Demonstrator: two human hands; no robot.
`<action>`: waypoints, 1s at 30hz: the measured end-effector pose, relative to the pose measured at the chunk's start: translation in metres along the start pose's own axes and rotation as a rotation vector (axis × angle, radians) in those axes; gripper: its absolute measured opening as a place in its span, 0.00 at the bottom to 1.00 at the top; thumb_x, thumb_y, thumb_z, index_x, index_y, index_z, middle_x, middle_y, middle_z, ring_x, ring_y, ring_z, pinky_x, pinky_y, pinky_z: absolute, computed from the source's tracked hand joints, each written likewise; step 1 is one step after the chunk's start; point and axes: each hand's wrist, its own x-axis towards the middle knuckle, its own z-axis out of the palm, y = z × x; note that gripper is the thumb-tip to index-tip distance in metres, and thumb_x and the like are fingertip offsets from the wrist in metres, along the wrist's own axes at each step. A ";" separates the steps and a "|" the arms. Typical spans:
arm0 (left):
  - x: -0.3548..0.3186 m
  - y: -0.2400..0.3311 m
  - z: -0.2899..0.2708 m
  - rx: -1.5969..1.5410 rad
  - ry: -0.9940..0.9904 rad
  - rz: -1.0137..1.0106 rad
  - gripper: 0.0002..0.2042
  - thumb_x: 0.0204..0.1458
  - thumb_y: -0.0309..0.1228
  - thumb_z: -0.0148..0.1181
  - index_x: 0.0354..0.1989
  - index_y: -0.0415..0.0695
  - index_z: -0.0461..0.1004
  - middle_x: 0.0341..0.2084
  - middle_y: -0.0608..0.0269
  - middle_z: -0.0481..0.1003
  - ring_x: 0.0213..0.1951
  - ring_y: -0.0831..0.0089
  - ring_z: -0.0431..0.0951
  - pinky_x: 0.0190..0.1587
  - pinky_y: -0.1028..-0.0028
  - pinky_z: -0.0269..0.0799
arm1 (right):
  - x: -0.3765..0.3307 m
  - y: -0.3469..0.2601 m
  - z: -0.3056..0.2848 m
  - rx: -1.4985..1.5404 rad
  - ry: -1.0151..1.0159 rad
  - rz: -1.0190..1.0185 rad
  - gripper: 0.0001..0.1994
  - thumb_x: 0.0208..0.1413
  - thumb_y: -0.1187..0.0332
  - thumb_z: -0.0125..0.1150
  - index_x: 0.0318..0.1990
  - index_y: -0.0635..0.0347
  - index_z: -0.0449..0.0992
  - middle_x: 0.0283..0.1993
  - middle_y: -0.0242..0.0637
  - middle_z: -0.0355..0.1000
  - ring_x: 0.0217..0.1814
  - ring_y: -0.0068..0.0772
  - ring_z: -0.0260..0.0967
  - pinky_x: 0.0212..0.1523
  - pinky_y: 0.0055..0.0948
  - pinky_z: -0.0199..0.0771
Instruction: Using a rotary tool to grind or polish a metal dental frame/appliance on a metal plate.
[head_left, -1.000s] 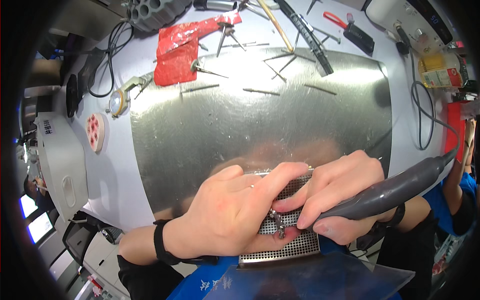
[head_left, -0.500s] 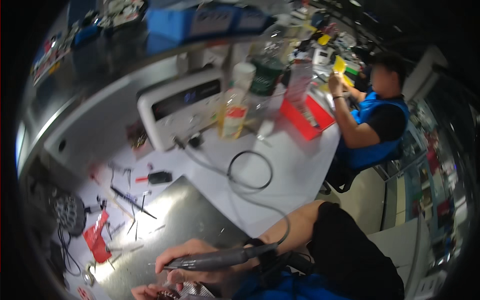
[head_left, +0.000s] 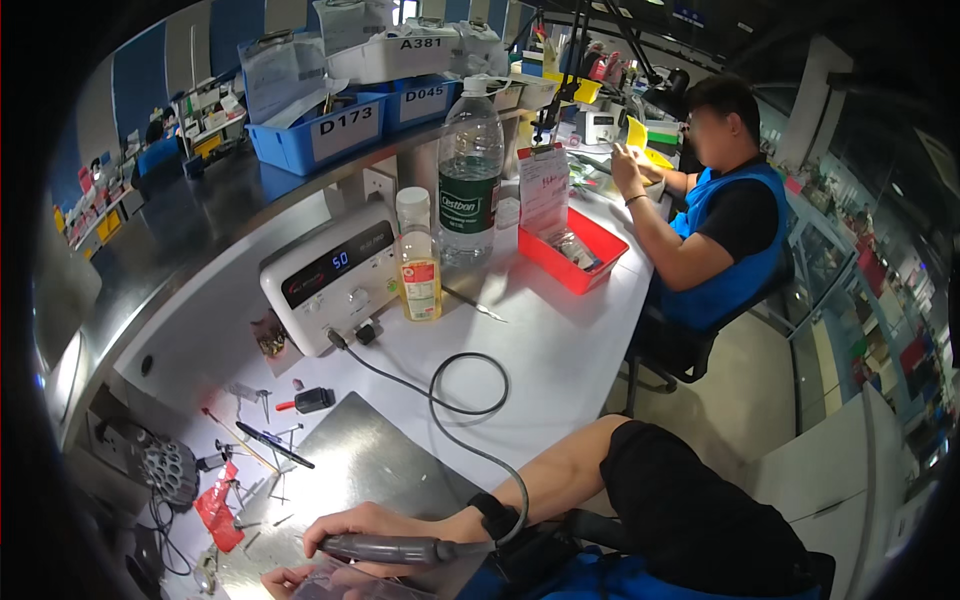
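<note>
My right hand (head_left: 368, 522) is closed round a grey rotary handpiece (head_left: 385, 548), which lies level across the fingers and points left. From its rear end a grey cable (head_left: 470, 430) loops over the white table to a white control unit (head_left: 335, 285) with a lit display. Just below, at the lower edge, the curled fingertips of my left hand (head_left: 285, 580) show beside a clear plastic sheet or bag (head_left: 345, 582). What those fingers hold is hidden. Both hands are over the near end of a metal plate (head_left: 345, 450).
Small tools, a black pen (head_left: 275, 445) and a red wrapper (head_left: 218, 510) lie left of the plate. A bottle of yellow liquid (head_left: 420, 285), a large water bottle (head_left: 470, 190) and a red tray (head_left: 580, 265) stand farther back. At right sits a co-worker (head_left: 735, 220) in blue.
My view has tilted up, showing more of the shelf and its blue bins. A clear plastic piece now shows at my left fingers, where a silvery item showed before.
</note>
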 end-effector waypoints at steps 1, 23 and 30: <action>0.001 0.005 0.002 -0.051 0.037 0.003 0.21 0.55 0.24 0.66 0.57 0.36 0.68 0.46 0.57 0.75 0.47 0.68 0.75 0.50 0.70 0.73 | -0.002 -0.001 0.000 0.020 0.000 -0.013 0.18 0.53 0.71 0.69 0.51 0.61 0.73 0.35 0.30 0.73 0.36 0.17 0.67 0.37 0.22 0.67; 0.000 0.059 -0.022 -0.190 -0.132 -0.121 0.22 0.49 0.29 0.72 0.51 0.33 0.76 0.42 0.45 0.79 0.45 0.56 0.80 0.51 0.62 0.75 | 0.005 -0.031 -0.024 0.266 -0.002 0.272 0.14 0.60 0.65 0.65 0.48 0.67 0.79 0.34 0.35 0.77 0.29 0.20 0.74 0.30 0.22 0.75; -0.003 0.005 -0.018 -0.075 -0.135 -0.335 0.24 0.48 0.27 0.73 0.56 0.39 0.77 0.47 0.49 0.80 0.50 0.57 0.80 0.57 0.66 0.73 | 0.015 -0.012 -0.013 0.226 -0.203 -0.059 0.16 0.55 0.65 0.66 0.48 0.63 0.81 0.39 0.43 0.79 0.42 0.34 0.76 0.44 0.31 0.74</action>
